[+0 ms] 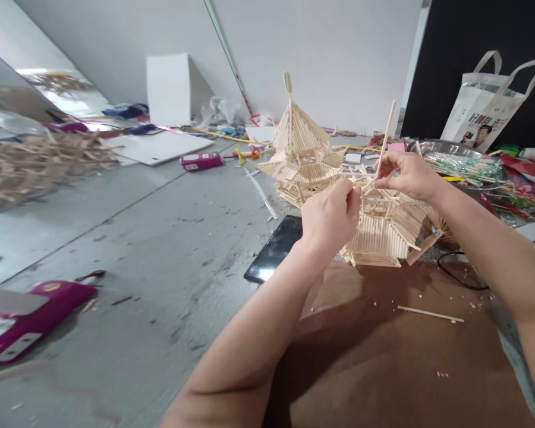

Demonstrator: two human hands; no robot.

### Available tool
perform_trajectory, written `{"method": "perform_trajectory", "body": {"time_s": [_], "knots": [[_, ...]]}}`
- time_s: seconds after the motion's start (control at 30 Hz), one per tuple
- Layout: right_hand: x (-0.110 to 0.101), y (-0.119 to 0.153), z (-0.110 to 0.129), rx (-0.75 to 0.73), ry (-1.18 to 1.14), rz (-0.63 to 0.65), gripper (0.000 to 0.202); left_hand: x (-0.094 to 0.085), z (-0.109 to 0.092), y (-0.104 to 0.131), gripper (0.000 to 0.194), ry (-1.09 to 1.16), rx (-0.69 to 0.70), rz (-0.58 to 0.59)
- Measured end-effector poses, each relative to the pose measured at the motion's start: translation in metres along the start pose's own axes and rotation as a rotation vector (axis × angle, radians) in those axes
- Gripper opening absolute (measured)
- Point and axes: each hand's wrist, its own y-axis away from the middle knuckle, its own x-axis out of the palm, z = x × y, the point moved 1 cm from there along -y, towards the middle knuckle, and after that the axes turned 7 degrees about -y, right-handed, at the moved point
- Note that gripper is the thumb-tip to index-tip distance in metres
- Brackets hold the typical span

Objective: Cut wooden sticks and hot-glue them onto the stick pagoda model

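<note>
A pagoda-like roof section built of thin wooden sticks [374,241] stands in front of me, its upper frame open. Over that frame, my right hand [405,172] pinches a long wooden stick [387,131], which rises steeply with a slight tilt. My left hand [330,217] is closed at the left side of the same frame, its fingertips close to those of the right. What sits between the left fingertips is too small to make out. Behind the left hand rises a taller stick pagoda [301,134] with a pointed roof.
A black phone [274,249] lies left of the model. Purple power strips [201,161] rest on the grey floor. A loose stick [430,314] lies on the brown board [383,368]. At right are a metal bowl [494,178] with packaged sticks and a white bag [481,113].
</note>
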Motion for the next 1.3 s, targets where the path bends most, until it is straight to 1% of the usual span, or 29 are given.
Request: {"method": "perform_trajectory", "body": {"time_s": [0.33,0.6,0.73,0.9,1.1,1.3], "knots": [[0.004,-0.003,-0.01,-0.037,-0.048,-0.033,0.026,-0.001,0.001,0.0,0.023,-0.001,0.009,-0.011],[0.003,-0.002,-0.01,-0.059,-0.039,-0.033,0.018,-0.004,0.003,-0.003,0.026,0.029,-0.014,0.042],[0.004,-0.002,-0.01,-0.053,-0.038,-0.03,0.017,-0.008,0.006,-0.004,0.03,0.065,0.014,0.056],[0.004,-0.002,-0.01,-0.046,-0.042,-0.024,0.018,-0.012,0.009,-0.005,0.029,0.121,0.002,0.059],[0.003,-0.002,-0.008,-0.037,-0.032,-0.02,0.018,-0.011,0.01,-0.006,0.024,0.158,0.027,0.072],[0.003,-0.001,-0.007,-0.037,-0.014,-0.023,0.017,-0.01,0.01,-0.006,0.027,0.183,0.056,0.072]]}}
